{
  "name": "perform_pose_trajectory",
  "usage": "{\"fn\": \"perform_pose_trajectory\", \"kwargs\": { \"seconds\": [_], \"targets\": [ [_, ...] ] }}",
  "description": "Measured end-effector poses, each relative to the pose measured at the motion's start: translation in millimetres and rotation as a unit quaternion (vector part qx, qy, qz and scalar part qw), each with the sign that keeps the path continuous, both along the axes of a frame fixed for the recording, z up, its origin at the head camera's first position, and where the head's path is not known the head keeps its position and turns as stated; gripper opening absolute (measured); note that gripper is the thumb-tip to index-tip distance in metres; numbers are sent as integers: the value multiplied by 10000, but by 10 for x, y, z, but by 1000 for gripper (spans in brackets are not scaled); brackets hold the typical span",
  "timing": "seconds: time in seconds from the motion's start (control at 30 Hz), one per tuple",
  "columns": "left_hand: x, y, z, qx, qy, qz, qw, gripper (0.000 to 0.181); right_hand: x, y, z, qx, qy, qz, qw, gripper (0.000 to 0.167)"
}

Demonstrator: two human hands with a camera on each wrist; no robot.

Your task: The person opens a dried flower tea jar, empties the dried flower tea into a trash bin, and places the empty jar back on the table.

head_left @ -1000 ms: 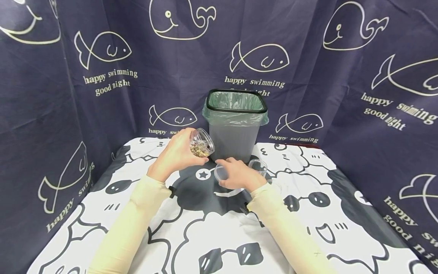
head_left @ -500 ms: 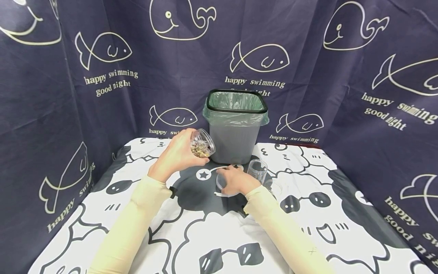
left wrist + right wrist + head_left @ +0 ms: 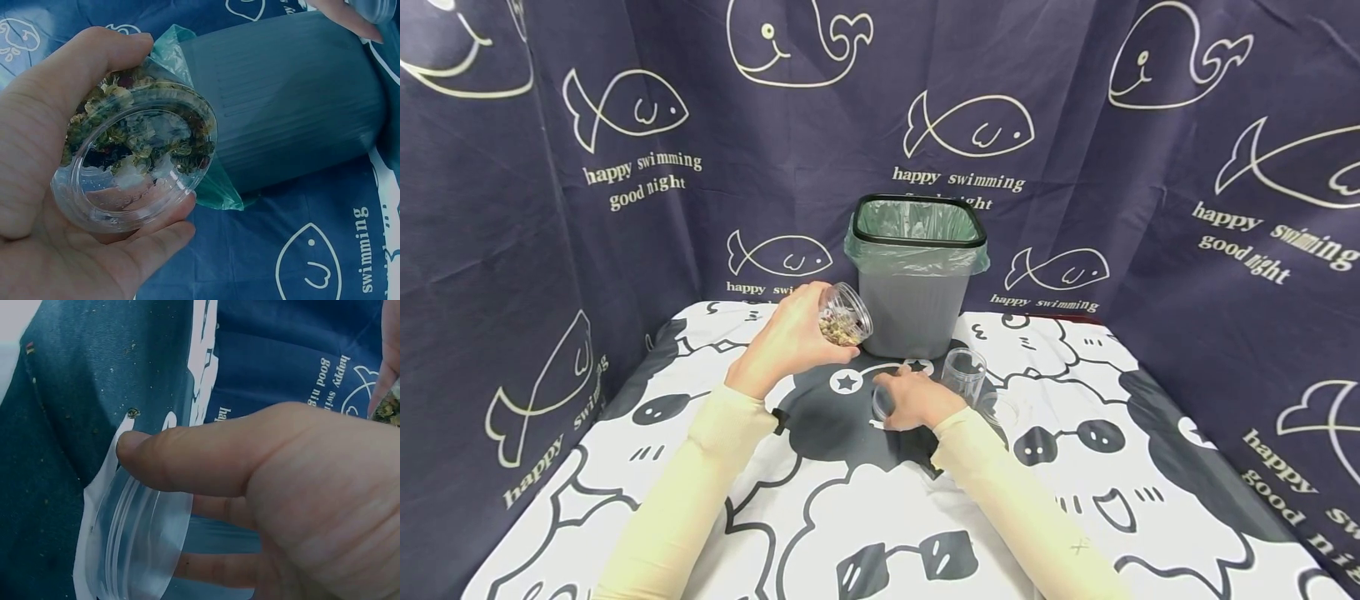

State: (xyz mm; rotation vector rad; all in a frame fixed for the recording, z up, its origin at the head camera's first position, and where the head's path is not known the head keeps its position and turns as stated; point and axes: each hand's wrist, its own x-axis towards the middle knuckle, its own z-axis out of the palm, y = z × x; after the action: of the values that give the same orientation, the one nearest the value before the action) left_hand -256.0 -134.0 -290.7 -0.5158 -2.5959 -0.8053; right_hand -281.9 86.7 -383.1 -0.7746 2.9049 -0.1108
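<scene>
My left hand [image 3: 786, 337] grips a clear plastic jar [image 3: 844, 315] tilted on its side, mouth to the right. Dried flower buds [image 3: 134, 144] lie along the jar's lower side in the head view. In the left wrist view, fingers and thumb wrap round its wall. Low over the cloth, my right hand [image 3: 921, 402] pinches a clear round lid [image 3: 882, 402] by its edge, thumb on the near side. The right wrist view shows the lid [image 3: 144, 540] standing tilted, partly hidden by the thumb. Whether it touches the cloth I cannot tell.
A grey waste bin [image 3: 913, 308] with a green liner [image 3: 917, 260] stands behind both hands. Right of the right hand are a second clear jar [image 3: 964, 375] and a clear round piece [image 3: 1000, 408], perhaps a lid. Small crumbs [image 3: 132, 413] dot the patterned cloth.
My right hand has moved slightly down and towards me with the lid, leaving the second jar more visible. The left hand and its jar have hardly moved.
</scene>
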Motion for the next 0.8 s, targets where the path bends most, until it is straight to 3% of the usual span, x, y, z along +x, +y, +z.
{"fn": "perform_pose_trajectory", "kwargs": {
  "seconds": [0.53, 0.8],
  "targets": [
    [-5, -3, -4, -44, 51, 4, 10000, 93, 10, -29, -61, 148, -92, -144, 9997, 79],
    [-5, 2, -6, -22, 53, 16, 10000, 94, -18, -57, -79, 428, -50, 119, 9990, 76]
  ]
}}
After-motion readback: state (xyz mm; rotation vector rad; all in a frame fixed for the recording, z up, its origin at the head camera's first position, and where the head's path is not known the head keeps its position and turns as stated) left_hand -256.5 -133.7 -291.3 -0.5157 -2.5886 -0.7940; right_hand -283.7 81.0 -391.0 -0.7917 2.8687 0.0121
